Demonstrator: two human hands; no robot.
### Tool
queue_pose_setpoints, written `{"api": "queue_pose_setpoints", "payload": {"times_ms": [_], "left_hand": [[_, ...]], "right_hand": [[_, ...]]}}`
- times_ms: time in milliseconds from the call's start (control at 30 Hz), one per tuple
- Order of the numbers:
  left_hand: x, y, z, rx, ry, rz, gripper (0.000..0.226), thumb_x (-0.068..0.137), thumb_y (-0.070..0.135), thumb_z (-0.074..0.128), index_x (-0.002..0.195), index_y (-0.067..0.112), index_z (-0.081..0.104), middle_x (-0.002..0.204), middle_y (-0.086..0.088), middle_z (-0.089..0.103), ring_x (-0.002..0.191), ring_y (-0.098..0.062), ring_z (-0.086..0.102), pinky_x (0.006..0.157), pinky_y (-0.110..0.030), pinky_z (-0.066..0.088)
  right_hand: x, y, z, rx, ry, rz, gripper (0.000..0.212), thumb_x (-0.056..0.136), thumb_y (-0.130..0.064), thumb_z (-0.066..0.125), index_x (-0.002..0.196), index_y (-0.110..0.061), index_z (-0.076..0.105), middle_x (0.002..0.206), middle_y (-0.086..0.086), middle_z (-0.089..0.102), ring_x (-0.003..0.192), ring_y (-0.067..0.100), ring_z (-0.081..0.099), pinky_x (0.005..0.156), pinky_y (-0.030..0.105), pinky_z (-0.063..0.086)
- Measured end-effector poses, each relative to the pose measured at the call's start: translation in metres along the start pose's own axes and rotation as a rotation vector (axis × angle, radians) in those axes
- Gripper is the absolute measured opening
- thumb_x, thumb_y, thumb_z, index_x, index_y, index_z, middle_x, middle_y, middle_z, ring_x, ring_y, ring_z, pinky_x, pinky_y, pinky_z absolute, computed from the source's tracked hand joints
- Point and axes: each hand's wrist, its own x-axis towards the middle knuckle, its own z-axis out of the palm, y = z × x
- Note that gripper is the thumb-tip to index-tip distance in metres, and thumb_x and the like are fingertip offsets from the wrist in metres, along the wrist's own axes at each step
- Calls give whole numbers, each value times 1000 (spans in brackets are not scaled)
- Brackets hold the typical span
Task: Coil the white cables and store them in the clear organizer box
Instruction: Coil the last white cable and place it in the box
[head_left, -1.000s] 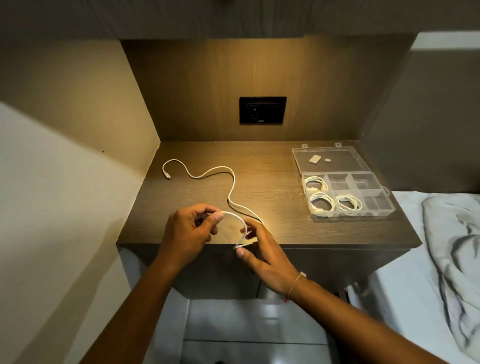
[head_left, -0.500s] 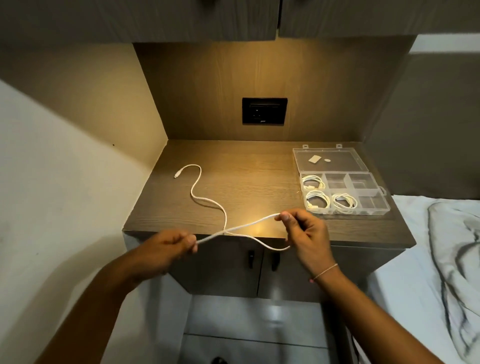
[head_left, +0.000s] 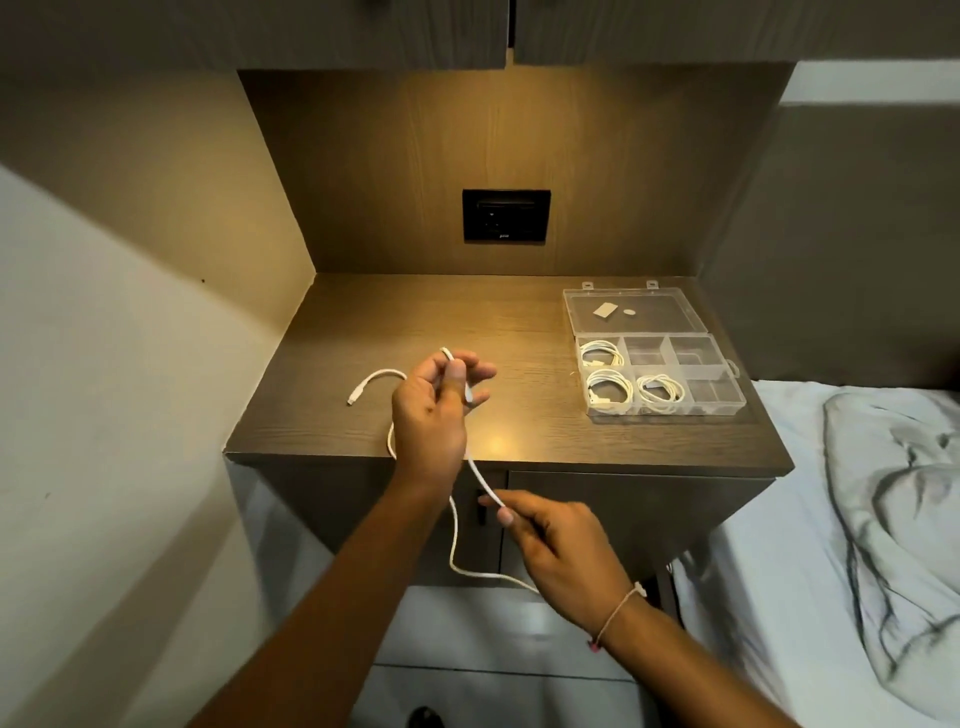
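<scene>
The white cable (head_left: 483, 480) is now strung between both hands; half a second ago most of it lay snaking across the desk (head_left: 519, 322). Only its far plug end rests on the desk top now, just left of the left hand (head_left: 434, 410). That hand has risen from below the front edge to above the desk. Its fingers are curled and the thumb presses the cable against them, with a short end sticking up. The right hand (head_left: 553, 545) has dropped from the desk edge to in front of the cabinet doors. It pinches the cable between thumb and forefinger, and a slack loop hangs beneath.

At the desk's right side the clear organizer box (head_left: 665, 414) stands open, its lid (head_left: 660, 317) lying flat toward the back wall. In the box are a back-left coil (head_left: 601, 356), a front-left coil (head_left: 609, 392) and a front-middle coil (head_left: 661, 389), each in its own compartment.
</scene>
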Motion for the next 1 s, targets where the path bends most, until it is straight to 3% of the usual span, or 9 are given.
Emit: {"api": "queue_pose_setpoints", "payload": {"times_ms": [67, 133, 267, 367, 533, 667, 800, 900, 1000], "left_hand": [[-7, -25, -5, 442, -24, 337, 18, 99, 9, 48, 94, 10, 66, 87, 0, 72, 84, -10, 70, 75, -33, 60], [-18, -41, -16, 632, -213, 424, 17, 98, 9, 51, 89, 12, 66, 77, 0, 70, 69, -10, 66, 62, -37, 57], [-54, -39, -22, 375, -703, -163, 30, 100, 28, 43, 85, 21, 67, 58, 6, 57, 51, -9, 51, 49, -27, 44], [-56, -11, -26, 8, -827, -600, 39, 97, 41, 37, 85, 18, 66, 59, 5, 43, 50, -9, 35, 46, -20, 30], [-40, 25, -12, -546, -644, -607, 18, 96, 26, 46, 84, 16, 56, 62, 3, 45, 48, -8, 42, 45, -21, 32], [-21, 22, 3, -823, -205, -520, 25, 102, 23, 34, 94, 15, 56, 81, -2, 68, 76, -16, 70, 61, -25, 56], [-12, 0, -6, -254, -58, -203, 21, 102, 17, 41, 99, 8, 60, 91, -11, 74, 92, -26, 73, 75, -32, 60], [-29, -24, -15, 265, -257, 29, 19, 99, 12, 46, 92, 4, 62, 79, -12, 70, 75, -23, 72, 68, -35, 60], [-47, -34, -24, 406, -535, -79, 25, 100, 19, 46, 86, 9, 64, 61, -4, 63, 54, -17, 63, 56, -35, 55]], "right_hand": [[-5, -5, -19, -38, 3, -3, 24, 96, -45, 47, 103, -36, 68, 59, 0, 62, 55, 15, 56, 55, 37, 48], [-6, -7, -46, -105, 79, 9, 31, 91, -53, 47, 90, -31, 68, 57, -6, 62, 53, 10, 56, 52, 33, 46], [8, -2, -90, -257, 165, 49, 45, 75, -70, 58, 77, -28, 73, 63, -8, 70, 60, 8, 64, 56, 35, 53], [15, 2, -87, -246, 211, 49, 54, 74, -75, 53, 76, -25, 73, 60, -4, 68, 59, 12, 62, 56, 37, 52], [4, 4, -33, 12, 255, 29, 26, 95, -45, 51, 96, -30, 72, 61, -5, 63, 56, 9, 56, 56, 35, 48], [-25, 0, 18, 124, -47, 85, 28, 98, -38, 49, 121, -50, 61, 62, -14, 58, 58, 3, 52, 59, 26, 45], [-33, -5, 0, -7, -112, -3, 25, 95, -45, 46, 111, -39, 64, 55, -7, 56, 51, 8, 51, 54, 35, 49], [-11, -7, -45, -145, 64, -88, 28, 91, -51, 50, 91, -30, 68, 56, -8, 61, 53, 8, 56, 52, 34, 48], [13, -4, -81, -269, 207, -151, 43, 84, -64, 54, 79, -27, 73, 57, -10, 66, 53, 5, 59, 50, 28, 47]]}}
